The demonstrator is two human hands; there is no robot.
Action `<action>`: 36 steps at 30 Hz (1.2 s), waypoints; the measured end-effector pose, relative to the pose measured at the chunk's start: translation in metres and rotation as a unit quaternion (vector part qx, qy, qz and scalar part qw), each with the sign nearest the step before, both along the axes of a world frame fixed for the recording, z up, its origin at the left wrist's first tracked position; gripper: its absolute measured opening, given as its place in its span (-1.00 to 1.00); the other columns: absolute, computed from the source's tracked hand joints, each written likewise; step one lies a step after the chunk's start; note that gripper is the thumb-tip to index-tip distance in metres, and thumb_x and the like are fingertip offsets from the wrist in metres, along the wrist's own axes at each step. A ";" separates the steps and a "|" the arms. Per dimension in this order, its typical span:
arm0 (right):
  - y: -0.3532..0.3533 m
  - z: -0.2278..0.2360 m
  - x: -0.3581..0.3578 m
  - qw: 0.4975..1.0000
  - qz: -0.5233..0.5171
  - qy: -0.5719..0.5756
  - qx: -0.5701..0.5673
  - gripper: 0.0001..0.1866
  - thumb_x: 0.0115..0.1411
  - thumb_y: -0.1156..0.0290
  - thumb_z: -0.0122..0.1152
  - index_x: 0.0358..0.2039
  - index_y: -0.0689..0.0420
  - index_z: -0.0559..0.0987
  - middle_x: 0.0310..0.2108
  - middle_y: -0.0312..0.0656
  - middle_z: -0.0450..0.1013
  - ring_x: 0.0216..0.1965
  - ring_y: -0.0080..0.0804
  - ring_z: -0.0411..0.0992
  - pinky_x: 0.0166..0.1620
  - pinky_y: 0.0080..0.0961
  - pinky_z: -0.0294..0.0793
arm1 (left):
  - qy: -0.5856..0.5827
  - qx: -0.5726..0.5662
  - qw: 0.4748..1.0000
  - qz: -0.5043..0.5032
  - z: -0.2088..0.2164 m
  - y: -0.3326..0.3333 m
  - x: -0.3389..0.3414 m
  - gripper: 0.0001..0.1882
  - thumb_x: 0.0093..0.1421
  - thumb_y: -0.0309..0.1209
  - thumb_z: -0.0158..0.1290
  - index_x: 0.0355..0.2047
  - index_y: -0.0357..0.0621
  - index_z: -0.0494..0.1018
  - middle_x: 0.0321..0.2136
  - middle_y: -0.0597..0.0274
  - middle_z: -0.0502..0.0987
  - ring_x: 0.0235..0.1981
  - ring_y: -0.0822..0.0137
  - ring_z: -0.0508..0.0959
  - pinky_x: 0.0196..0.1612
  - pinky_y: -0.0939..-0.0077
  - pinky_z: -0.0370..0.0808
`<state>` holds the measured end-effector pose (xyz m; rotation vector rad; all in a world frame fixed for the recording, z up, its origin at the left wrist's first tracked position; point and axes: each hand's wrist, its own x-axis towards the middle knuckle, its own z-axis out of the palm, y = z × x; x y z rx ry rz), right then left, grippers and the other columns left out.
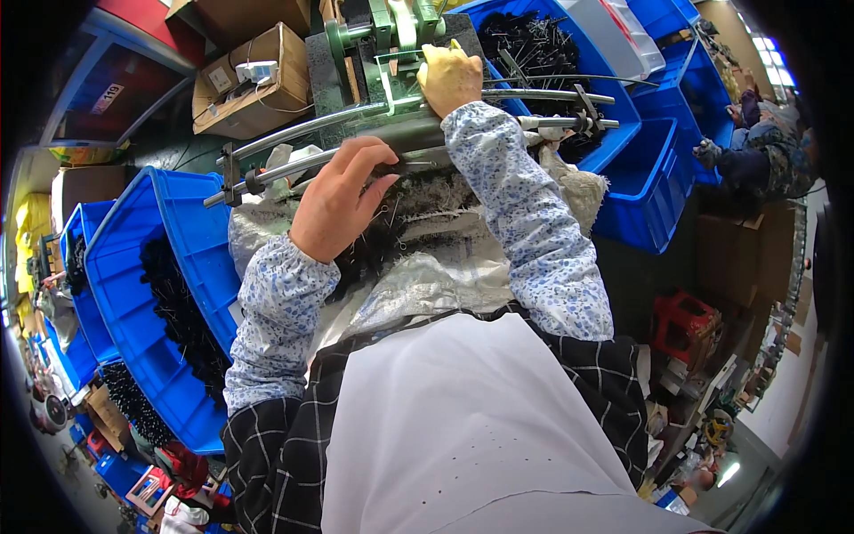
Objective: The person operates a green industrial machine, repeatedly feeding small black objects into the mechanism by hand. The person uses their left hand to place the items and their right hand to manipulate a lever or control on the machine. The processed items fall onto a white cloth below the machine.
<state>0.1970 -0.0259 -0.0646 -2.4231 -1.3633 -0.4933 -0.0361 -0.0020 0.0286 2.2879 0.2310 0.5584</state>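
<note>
My left hand (345, 198) hovers over the near metal rail, fingers curved and thumb apart, with nothing visible in it. Near its fingertips lies a thin bright strip (422, 163) on a dark roller-like bar (405, 135). Farther off, my right hand (451, 78) is closed at the green machine (402, 27), its fingers bent down beside a pale wheel. Whatever those fingers hold is hidden from view. Two metal rails (307, 133) with black clamps cross in front of the machine. Below them a whitish woven sack (427, 280), strewn with dark bits, spreads over my lap.
Blue bins (156, 294) with thin black pieces stand at my left. Another blue bin (569, 67) of black thin pieces sits at the right of the machine, beside a smaller blue bin (645, 191). A cardboard box (253, 84) is far left. Another person (756, 147) is at right.
</note>
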 end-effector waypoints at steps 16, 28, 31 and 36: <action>-0.042 0.033 0.111 0.969 -0.053 0.114 -0.210 -0.73 0.18 0.24 -0.08 -0.15 -0.08 0.52 -0.16 -0.10 0.45 -0.14 -0.17 0.43 -0.12 -0.23 0.43 | 0.006 -0.015 0.998 -0.060 -0.008 0.010 0.012 -0.75 0.04 -0.55 0.06 -0.23 -0.15 0.34 -0.20 0.11 0.43 -0.27 0.07 0.52 -0.24 0.36 0.49; -0.099 0.077 -0.054 0.858 0.215 0.465 -0.027 -0.62 0.14 0.28 0.10 -0.05 0.17 0.43 -0.21 -0.04 0.46 -0.23 -0.26 0.44 -0.16 -0.41 0.41 | -0.027 0.001 0.999 0.025 -0.018 -0.008 0.042 -0.61 0.02 -0.61 0.06 -0.10 -0.17 0.32 -0.18 0.03 0.42 -0.18 0.06 0.47 -0.14 0.36 0.44; -0.081 0.062 -0.030 0.927 0.167 0.336 0.031 -0.72 0.14 0.32 0.10 -0.15 0.13 0.49 -0.40 -0.08 0.50 -0.45 -0.32 0.47 -0.35 -0.40 0.46 | 0.034 0.035 0.999 0.013 -0.020 -0.010 0.026 -0.55 0.00 -0.50 0.10 -0.05 -0.11 0.31 -0.18 0.01 0.42 -0.23 0.07 0.48 -0.17 0.32 0.44; -0.045 0.024 0.034 0.999 -0.002 -0.023 -0.033 -0.81 0.09 0.43 0.01 -0.30 0.00 0.57 -0.47 -0.23 0.48 -0.37 -0.33 0.48 -0.33 -0.37 0.47 | 0.363 0.200 0.889 -0.193 -0.058 -0.037 -0.015 -0.52 -0.05 -0.19 0.16 -0.08 0.05 0.39 -0.23 0.07 0.42 -0.17 0.16 0.42 -0.07 0.29 0.33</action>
